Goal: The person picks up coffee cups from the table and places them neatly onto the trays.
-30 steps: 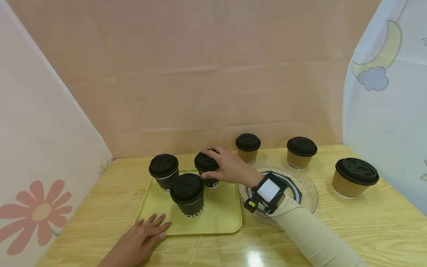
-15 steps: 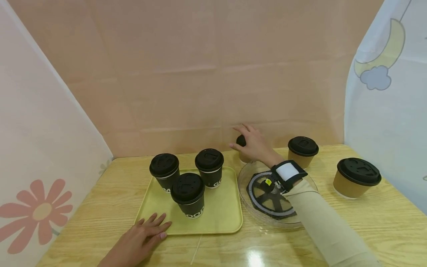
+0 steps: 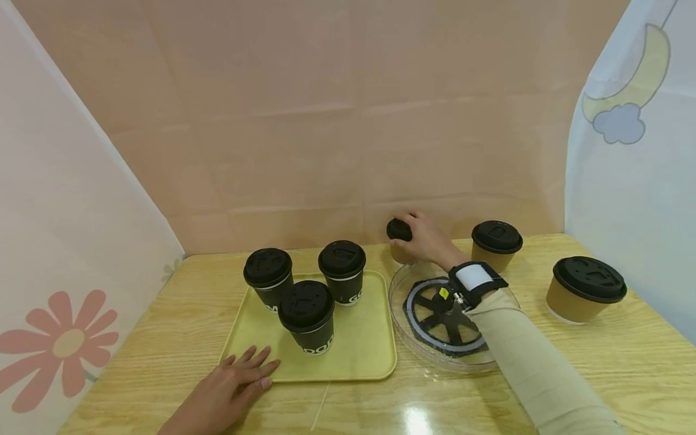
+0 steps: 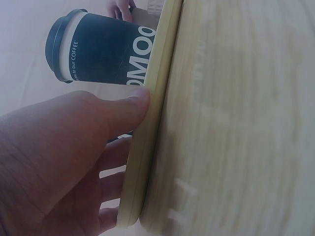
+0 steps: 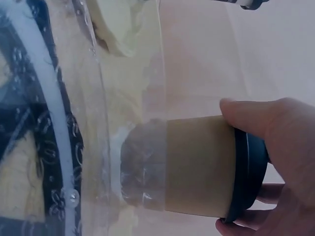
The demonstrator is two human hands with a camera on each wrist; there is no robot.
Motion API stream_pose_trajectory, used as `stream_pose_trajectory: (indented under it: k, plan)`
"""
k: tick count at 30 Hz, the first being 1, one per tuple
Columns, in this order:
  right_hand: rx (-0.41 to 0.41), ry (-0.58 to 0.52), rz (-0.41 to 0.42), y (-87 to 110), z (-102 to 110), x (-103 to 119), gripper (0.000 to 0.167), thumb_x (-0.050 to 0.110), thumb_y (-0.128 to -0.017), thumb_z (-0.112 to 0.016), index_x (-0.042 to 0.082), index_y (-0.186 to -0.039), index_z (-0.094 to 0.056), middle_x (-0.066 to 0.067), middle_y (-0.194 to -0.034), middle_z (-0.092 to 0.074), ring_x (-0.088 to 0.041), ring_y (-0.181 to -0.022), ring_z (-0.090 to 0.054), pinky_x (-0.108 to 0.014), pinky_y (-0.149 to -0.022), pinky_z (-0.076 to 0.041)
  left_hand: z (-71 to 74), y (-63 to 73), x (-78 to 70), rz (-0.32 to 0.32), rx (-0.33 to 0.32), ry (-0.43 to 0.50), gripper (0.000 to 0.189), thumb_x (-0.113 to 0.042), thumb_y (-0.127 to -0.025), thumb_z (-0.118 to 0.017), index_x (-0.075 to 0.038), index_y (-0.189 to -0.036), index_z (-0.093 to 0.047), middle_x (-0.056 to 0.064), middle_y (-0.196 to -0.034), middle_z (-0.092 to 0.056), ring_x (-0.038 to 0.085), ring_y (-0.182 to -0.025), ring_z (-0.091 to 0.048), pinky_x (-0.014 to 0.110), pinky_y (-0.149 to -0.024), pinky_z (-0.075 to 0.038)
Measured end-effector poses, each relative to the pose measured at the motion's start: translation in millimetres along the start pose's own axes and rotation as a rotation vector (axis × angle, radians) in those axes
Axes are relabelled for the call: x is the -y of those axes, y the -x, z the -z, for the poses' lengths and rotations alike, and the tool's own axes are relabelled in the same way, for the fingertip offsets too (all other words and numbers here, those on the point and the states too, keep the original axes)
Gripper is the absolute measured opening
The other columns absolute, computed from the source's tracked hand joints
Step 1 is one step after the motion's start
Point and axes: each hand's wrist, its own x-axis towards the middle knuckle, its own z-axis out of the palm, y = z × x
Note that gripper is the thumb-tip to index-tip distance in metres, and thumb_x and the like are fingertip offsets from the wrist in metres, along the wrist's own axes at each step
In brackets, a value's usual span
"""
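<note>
At the back of the table my right hand (image 3: 426,238) grips a brown paper coffee cup (image 5: 202,167) by its black lid, thumb on one side and fingers round the other. The cup stands upright behind the clear dish. My left hand (image 3: 225,383) rests at the front left edge of a yellow tray (image 3: 361,353), fingers spread and fairly straight, with the thumb (image 4: 125,113) against the rim. Three lidded black coffee cups stand on that tray: a front one (image 3: 310,329), a left one (image 3: 268,272) and a back right one (image 3: 342,266).
A clear round dish (image 3: 396,323) with a black spoked disc (image 3: 451,331) lies right of the tray, partly under my right forearm. Two more brown lidded cups stand farther right, one at the back (image 3: 496,238) and one nearer (image 3: 579,296). A paper backdrop rises behind the table.
My right hand has left the back right black cup on the tray, moved right to the brown cup and closed round its lid. The left hand has stayed in place.
</note>
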Motion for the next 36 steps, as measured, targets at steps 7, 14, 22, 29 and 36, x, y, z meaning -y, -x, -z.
stream_pose_trajectory:
  k: [7,14,22,29,36]
  plan:
    - [0.031,-0.012,-0.019,-0.9,3.7,-1.3,0.067,0.033,-0.085,-0.075,0.004,-0.140,-0.051,-0.024,-0.143,-0.047,-0.043,-0.130,-0.046,-0.057,-0.106,-0.041,1.0,1.7,-1.7,-0.016,-0.020,-0.028,0.039,-0.044,-0.099,-0.049,-0.027,-0.132,-0.062,0.007,-0.141,-0.057,0.045,-0.131,-0.048,0.070,-0.100,-0.037]
    - [0.030,-0.047,-0.034,0.2,3.1,-2.9,0.068,0.033,-0.085,-0.075,0.003,-0.140,-0.050,-0.023,-0.143,-0.046,-0.043,-0.132,-0.044,-0.057,-0.107,-0.040,0.7,0.9,-1.1,-0.005,-0.008,-0.006,0.041,-0.046,-0.099,-0.048,-0.026,-0.131,-0.063,0.007,-0.142,-0.056,0.045,-0.131,-0.048,0.070,-0.101,-0.036]
    - [0.009,-0.045,-0.019,1.4,-0.5,-4.1,0.064,0.033,-0.086,-0.074,0.002,-0.137,-0.053,-0.022,-0.140,-0.051,-0.041,-0.129,-0.047,-0.055,-0.106,-0.042,-0.4,1.7,-0.8,-0.007,-0.001,0.004,0.040,-0.045,-0.099,-0.048,-0.027,-0.132,-0.062,0.009,-0.142,-0.055,0.046,-0.132,-0.047,0.071,-0.100,-0.036]
    - [0.011,-0.059,-0.030,0.8,-0.7,-5.1,0.063,0.033,-0.085,-0.075,0.002,-0.136,-0.053,-0.021,-0.139,-0.052,-0.041,-0.129,-0.048,-0.055,-0.106,-0.042,0.3,0.7,-0.9,-0.003,0.005,0.008,0.040,-0.045,-0.099,-0.048,-0.026,-0.132,-0.062,0.009,-0.143,-0.055,0.046,-0.132,-0.046,0.071,-0.100,-0.035]
    - [-0.004,-0.054,-0.018,-0.4,-2.6,-8.0,0.059,0.032,-0.085,-0.076,0.001,-0.131,-0.056,-0.021,-0.133,-0.057,-0.040,-0.124,-0.052,-0.053,-0.103,-0.044,-1.0,-1.8,0.8,-0.001,0.009,0.017,0.040,-0.046,-0.099,-0.048,-0.027,-0.131,-0.063,0.009,-0.142,-0.056,0.045,-0.132,-0.047,0.072,-0.100,-0.035]
